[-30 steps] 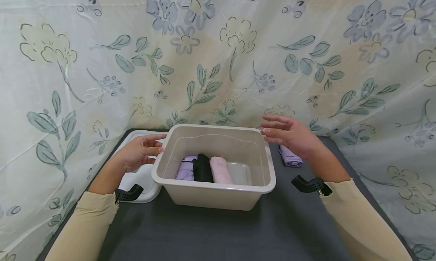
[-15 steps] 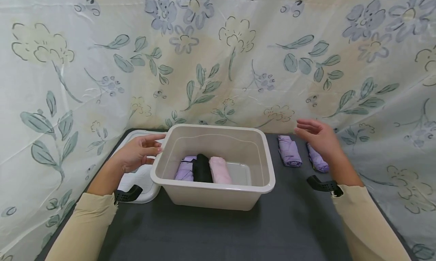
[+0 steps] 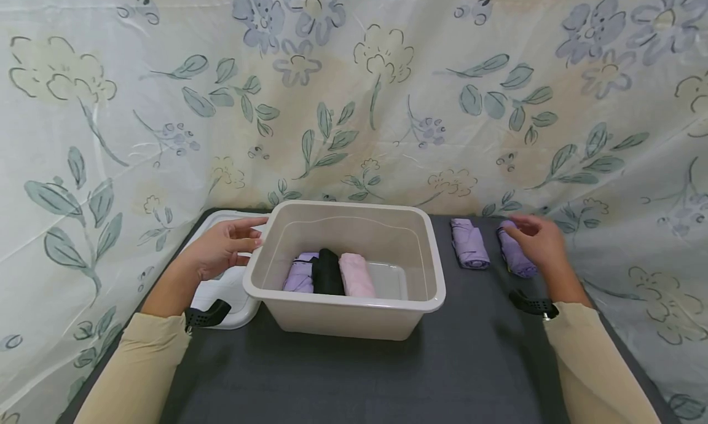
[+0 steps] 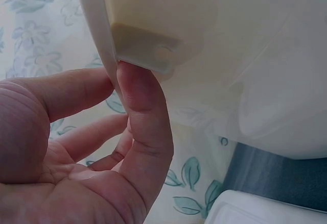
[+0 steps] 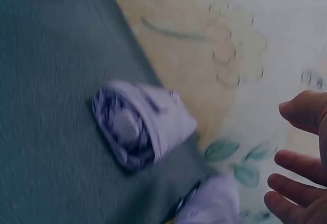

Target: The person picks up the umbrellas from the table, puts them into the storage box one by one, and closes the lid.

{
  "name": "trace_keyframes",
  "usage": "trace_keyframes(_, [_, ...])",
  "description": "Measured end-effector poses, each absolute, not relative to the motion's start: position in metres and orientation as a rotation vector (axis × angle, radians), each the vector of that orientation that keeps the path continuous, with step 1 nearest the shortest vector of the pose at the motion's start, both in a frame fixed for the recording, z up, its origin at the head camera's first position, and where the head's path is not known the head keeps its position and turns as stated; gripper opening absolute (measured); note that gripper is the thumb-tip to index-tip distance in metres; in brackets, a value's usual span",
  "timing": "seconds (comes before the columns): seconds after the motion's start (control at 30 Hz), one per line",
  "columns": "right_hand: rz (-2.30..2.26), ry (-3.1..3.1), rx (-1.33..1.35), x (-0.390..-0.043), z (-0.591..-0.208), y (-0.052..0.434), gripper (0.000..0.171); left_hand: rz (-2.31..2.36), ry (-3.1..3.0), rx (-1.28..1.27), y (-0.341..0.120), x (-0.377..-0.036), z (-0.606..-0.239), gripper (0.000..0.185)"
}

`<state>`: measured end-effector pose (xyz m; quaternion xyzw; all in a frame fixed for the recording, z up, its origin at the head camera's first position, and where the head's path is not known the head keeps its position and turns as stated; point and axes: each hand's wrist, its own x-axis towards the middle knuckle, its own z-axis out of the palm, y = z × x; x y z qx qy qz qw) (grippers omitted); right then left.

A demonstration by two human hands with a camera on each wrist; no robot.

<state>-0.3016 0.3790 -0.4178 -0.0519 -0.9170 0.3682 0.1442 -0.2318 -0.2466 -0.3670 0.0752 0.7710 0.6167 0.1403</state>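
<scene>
A beige plastic bin (image 3: 437, 282) stands mid-table with three rolled cloths in it: lavender (image 3: 301, 276), black (image 3: 327, 273) and pink (image 3: 356, 275). My left hand (image 3: 224, 246) holds the bin's left rim; in the left wrist view the thumb (image 4: 140, 96) presses under the rim (image 4: 97, 35) with a finger behind it. Right of the bin lie two lavender rolls (image 3: 469, 244) (image 3: 511, 258). My right hand (image 3: 536, 239) hovers over the far right one with relaxed fingers. The right wrist view shows a roll (image 5: 135, 127) apart from the spread fingers (image 5: 299, 112).
A white lid (image 3: 221, 292) lies flat on the dark grey table (image 3: 354, 375) under my left wrist. A floral curtain (image 3: 354, 104) closes in the back and both sides. Bare table surface lies in front of the bin.
My right hand has swung from the bin's right rim out to the right and down over the far lavender roll. The left hand and the bin have stayed put.
</scene>
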Motion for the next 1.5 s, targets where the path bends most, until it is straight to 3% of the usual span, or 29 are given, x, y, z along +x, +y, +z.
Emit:
trace_keyframes(0.3, [1.005, -2.753, -0.298, -0.32, -0.44, 0.409, 0.059, 1.79, 2.228, 0.212, -0.246, -0.233, -0.369, 0.072])
trace_keyframes(0.87, [0.922, -3.036, -0.198, -0.341, -0.449, 0.434, 0.069, 1.795, 2.231, 0.223, -0.247, -0.237, -0.37, 0.071])
trace_keyframes(1.5, [0.905, -3.144, -0.201, -0.349, -0.454, 0.438, 0.067, 1.794, 2.219, 0.226, -0.249, -0.236, -0.37, 0.068])
